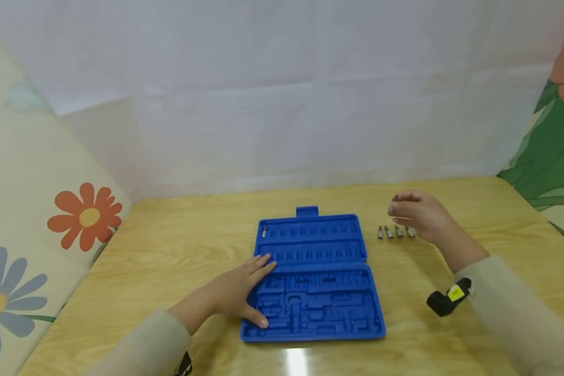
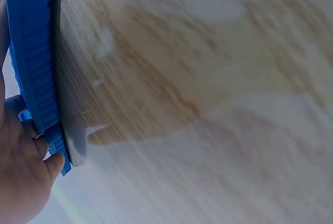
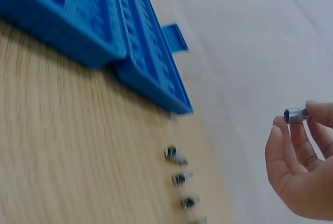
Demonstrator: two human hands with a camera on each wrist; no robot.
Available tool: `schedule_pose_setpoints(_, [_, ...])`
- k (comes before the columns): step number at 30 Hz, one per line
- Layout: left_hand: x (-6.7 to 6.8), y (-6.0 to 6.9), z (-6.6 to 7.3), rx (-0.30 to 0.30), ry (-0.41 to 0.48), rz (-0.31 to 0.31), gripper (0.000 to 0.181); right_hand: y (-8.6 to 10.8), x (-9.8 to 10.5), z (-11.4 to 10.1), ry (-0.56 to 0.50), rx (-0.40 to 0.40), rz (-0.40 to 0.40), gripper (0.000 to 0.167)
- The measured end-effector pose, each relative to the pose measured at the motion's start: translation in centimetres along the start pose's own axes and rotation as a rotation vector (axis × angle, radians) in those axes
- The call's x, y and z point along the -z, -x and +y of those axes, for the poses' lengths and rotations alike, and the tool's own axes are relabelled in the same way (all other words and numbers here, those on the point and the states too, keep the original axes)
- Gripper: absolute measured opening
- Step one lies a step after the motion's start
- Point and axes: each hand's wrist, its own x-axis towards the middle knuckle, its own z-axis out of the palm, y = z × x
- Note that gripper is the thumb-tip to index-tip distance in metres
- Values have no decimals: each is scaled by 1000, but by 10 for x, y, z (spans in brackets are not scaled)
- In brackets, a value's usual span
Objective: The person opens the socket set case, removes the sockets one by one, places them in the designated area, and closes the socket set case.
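Observation:
A blue plastic tool case (image 1: 317, 337) lies unfolded on the wooden table, its molded slots facing up. My left hand (image 1: 237, 287) rests on the case's left side with fingers spread, thumb over the nearer half. One small silver bit socket (image 1: 263, 231) sits in the far half's upper left slot. To the right of the case, my right hand (image 1: 420, 214) is raised above the table and pinches a silver socket (image 3: 296, 115) between thumb and fingertips. Below that hand several more bit sockets (image 1: 389, 232) stand in a row on the table.
A latch tab (image 1: 307, 211) sticks out from the case's far edge. White cloth (image 1: 282, 130) hangs behind the wooden table (image 1: 192, 230). Flower-patterned panels (image 1: 19, 209) flank it on both sides.

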Motion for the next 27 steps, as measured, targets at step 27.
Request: schedule_pose_setpoints(27, [-1, -5, -5, -25, 13, 26, 107, 4, 127, 30, 384, -80, 287, 16])
